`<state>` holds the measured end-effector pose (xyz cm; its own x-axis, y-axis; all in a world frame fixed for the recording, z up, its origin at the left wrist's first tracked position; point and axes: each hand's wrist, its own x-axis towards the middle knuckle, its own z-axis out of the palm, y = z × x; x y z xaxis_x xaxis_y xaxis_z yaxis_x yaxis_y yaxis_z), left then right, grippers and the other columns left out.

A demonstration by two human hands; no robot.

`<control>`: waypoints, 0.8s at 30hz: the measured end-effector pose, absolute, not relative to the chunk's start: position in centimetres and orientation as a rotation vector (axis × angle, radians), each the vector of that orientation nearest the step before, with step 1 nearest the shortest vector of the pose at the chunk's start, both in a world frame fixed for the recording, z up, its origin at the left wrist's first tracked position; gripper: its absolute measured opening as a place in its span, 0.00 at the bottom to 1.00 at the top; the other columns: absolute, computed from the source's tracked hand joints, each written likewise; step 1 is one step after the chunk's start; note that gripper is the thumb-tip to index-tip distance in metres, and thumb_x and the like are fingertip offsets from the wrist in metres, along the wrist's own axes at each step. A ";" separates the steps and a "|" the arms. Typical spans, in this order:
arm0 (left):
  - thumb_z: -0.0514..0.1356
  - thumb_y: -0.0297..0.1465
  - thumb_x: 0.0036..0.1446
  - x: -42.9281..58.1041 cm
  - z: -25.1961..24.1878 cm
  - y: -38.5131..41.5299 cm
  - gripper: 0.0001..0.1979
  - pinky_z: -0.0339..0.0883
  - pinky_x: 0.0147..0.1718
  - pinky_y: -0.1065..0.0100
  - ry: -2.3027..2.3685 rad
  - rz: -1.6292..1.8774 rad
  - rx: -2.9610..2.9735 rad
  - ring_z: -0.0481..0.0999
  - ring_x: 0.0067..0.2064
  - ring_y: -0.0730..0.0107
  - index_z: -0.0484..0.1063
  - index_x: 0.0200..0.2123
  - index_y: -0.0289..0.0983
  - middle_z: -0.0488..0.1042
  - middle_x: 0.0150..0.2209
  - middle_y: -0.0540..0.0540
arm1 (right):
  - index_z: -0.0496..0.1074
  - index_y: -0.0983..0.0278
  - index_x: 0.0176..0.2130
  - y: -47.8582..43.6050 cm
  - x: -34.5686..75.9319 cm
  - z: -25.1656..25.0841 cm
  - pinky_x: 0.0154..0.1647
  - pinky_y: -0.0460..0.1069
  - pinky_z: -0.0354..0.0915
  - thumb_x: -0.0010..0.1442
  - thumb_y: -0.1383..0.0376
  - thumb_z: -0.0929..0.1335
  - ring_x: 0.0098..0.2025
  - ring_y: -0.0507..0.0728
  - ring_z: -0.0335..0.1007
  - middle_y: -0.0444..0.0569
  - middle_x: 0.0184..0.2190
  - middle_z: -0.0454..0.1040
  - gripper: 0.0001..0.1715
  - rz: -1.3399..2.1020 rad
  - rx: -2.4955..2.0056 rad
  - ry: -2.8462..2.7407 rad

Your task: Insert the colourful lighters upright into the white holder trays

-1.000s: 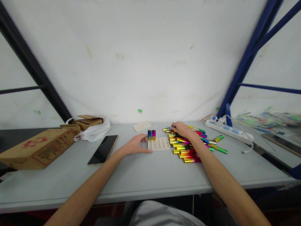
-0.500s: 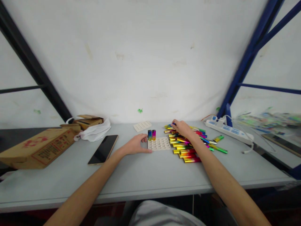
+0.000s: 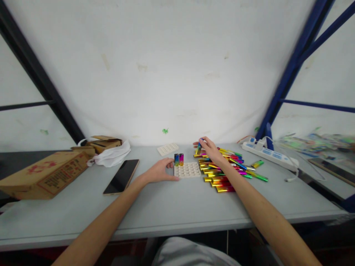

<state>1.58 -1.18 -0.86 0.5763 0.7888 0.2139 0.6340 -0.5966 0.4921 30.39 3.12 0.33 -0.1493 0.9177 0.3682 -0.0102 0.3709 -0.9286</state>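
Observation:
A white tray with round holes lies at the table's middle, with two rainbow-coloured tubes standing upright in its far left corner. My left hand rests against the tray's left edge, fingers curled on it. My right hand is lifted just above the far end of a pile of shiny rainbow tubes and pinches one tube between its fingertips, held nearly upright.
A second white holed tray lies farther back. A phone lies left of my hand, with a white cloth and cardboard boxes beyond. A white power strip lies on the right, by blue frame bars.
My right hand has closed on one tube from the far end of the pile and lifted it up and leftward. The left hand stays on the tray.

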 end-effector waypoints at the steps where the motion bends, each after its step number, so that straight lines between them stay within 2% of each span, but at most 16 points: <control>1: 0.71 0.53 0.43 1.6 -0.9 -1.2 0.29 0.64 0.38 0.64 1.153 0.591 2.450 0.72 0.38 0.61 0.69 0.37 0.38 0.71 0.37 0.49 | 0.63 0.58 0.41 2.7 30.0 0.5 0.38 0.52 0.72 0.60 0.41 0.69 0.34 0.55 0.75 0.46 0.35 0.78 0.27 1.122 -0.808 -1.457; 5: 0.71 0.53 0.43 1.5 -0.9 -1.1 0.29 0.64 0.38 0.64 1.142 0.593 2.459 0.72 0.38 0.61 0.69 0.37 0.38 0.71 0.37 0.49 | 0.61 0.57 0.44 1.0 28.5 1.1 0.35 0.50 0.71 0.59 0.45 0.72 0.28 0.53 0.72 0.40 0.27 0.73 0.26 1.209 -0.695 -1.438; 7: 0.71 0.53 0.43 1.5 -0.9 -1.1 0.29 0.64 0.38 0.64 1.144 0.595 2.465 0.72 0.38 0.61 0.69 0.37 0.38 0.71 0.37 0.49 | 0.61 0.57 0.44 0.5 27.8 1.3 0.31 0.48 0.68 0.59 0.45 0.72 0.24 0.50 0.66 0.35 0.24 0.67 0.26 1.203 -0.669 -1.430; 10: 0.71 0.54 0.43 1.5 -1.0 -1.1 0.29 0.64 0.38 0.64 1.146 0.609 2.468 0.72 0.38 0.61 0.69 0.37 0.38 0.72 0.36 0.49 | 0.60 0.55 0.43 -0.1 27.1 1.6 0.22 0.43 0.57 0.60 0.43 0.71 0.18 0.46 0.51 0.32 0.23 0.57 0.25 1.278 -0.660 -1.416; 12: 0.71 0.54 0.42 1.6 -1.0 -1.1 0.30 0.64 0.38 0.64 1.142 0.616 2.464 0.72 0.38 0.61 0.69 0.37 0.38 0.72 0.37 0.49 | 0.60 0.56 0.42 -0.3 26.7 1.6 0.20 0.42 0.48 0.61 0.41 0.69 0.18 0.46 0.45 0.32 0.22 0.54 0.25 1.334 -0.665 -1.433; 15: 0.71 0.55 0.43 1.6 -1.0 -1.1 0.30 0.65 0.39 0.63 1.146 0.607 2.460 0.72 0.38 0.60 0.69 0.38 0.38 0.72 0.37 0.48 | 0.61 0.59 0.34 -0.5 26.1 1.4 0.19 0.43 0.41 0.61 0.35 0.63 0.18 0.46 0.41 0.34 0.21 0.51 0.31 1.436 -0.712 -1.473; 18: 0.71 0.54 0.43 1.7 -0.8 -1.2 0.30 0.65 0.39 0.63 1.165 0.583 2.463 0.72 0.39 0.59 0.69 0.38 0.38 0.72 0.38 0.47 | 0.56 0.60 0.25 -0.8 25.3 1.0 0.18 0.44 0.37 0.60 0.31 0.58 0.18 0.46 0.36 0.35 0.18 0.47 0.38 1.490 -0.849 -1.441; 24: 0.71 0.54 0.43 1.6 -0.9 -1.2 0.31 0.66 0.41 0.62 1.169 0.560 2.463 0.73 0.40 0.58 0.69 0.40 0.38 0.73 0.39 0.46 | 0.51 0.59 0.20 -1.4 24.3 0.7 0.16 0.46 0.37 0.63 0.37 0.58 0.17 0.47 0.35 0.36 0.15 0.45 0.35 1.358 -1.003 -1.374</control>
